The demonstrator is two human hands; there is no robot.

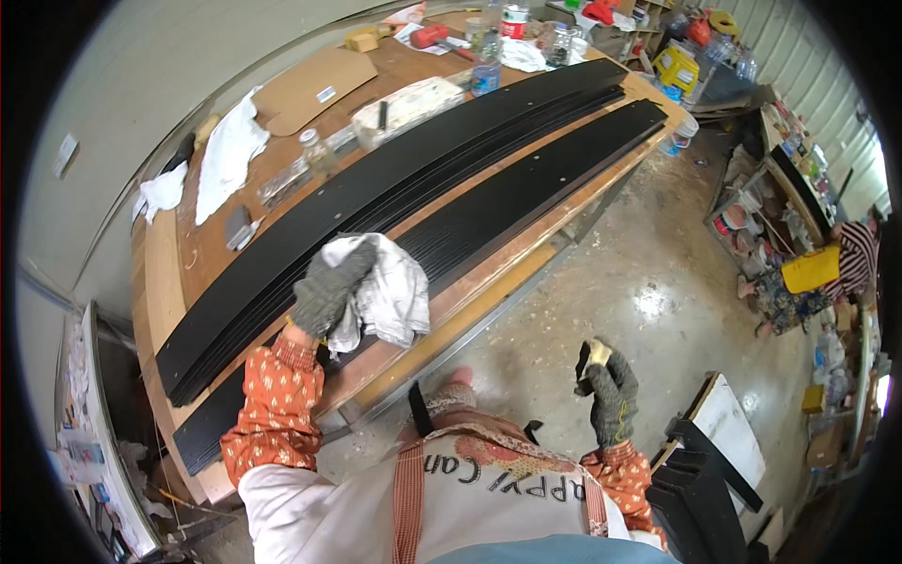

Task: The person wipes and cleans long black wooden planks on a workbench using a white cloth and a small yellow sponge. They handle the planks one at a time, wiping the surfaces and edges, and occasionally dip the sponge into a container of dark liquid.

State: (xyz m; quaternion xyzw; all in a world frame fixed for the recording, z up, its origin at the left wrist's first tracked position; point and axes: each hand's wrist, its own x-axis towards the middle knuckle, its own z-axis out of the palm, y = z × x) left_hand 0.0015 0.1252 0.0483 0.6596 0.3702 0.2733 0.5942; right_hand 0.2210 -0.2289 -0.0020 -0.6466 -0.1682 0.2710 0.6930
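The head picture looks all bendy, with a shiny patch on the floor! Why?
In the head view, the fisheye lens bends edges near the rim and leaves black corners; also in the head view, light glares white off the floor.

1. My left hand (331, 287), gloved in grey knit, is left of the frame's centre, back uppermost, fingers bent in a grip and pointing to the upper right.
2. Behind it, a strip of my left wrist (300, 336) shows bare; my left forearm (272, 409) rises from the lower left.
3. My right hand (614, 395), also gloved, hangs right of centre, fingers curled; their hold is unclear.
4. My right forearm (624, 481) comes from the lower edge.
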